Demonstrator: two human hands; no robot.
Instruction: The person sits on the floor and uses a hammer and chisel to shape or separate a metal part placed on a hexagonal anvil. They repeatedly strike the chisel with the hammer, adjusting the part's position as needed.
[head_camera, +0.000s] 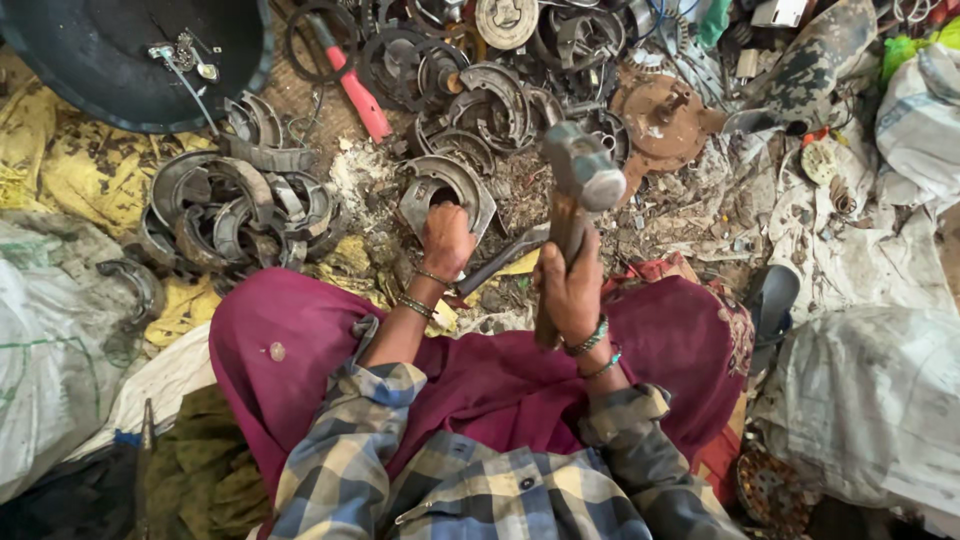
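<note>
A curved metal brake shoe (447, 190) lies on the littered floor (700, 215) just above the middle of the frame, and the left hand (446, 238) is closed on its lower edge, pinning it flat, with the fingers curled over the rim. The right hand (570, 288) is wrapped tight around the wooden handle of a hammer (580, 175), whose steel head is raised, slightly right of the shoe and above it in the picture. To do this stroke well, as I judge it, the blow should land on the far arc of the shoe, away from the holding fingers, so the left hand would do best to stay low on the near edge; the head should meet the metal squarely, since a glancing hit on a curved piece could kick it sideways. The right hand holds the handle near mid-length, which favours control over force, and short firm strokes seem apt here. A dark flat metal bar (505, 258) lies between the two hands and may be what the shoe rests on, though I cannot tell. To the left of the shoe sits a pile of similar shoes (235, 210), further ones spread along the top of the frame, a red-handled tool (355, 90) lies upper left of centre, and a rusty round plate (665, 120) sits to the upper right.
</note>
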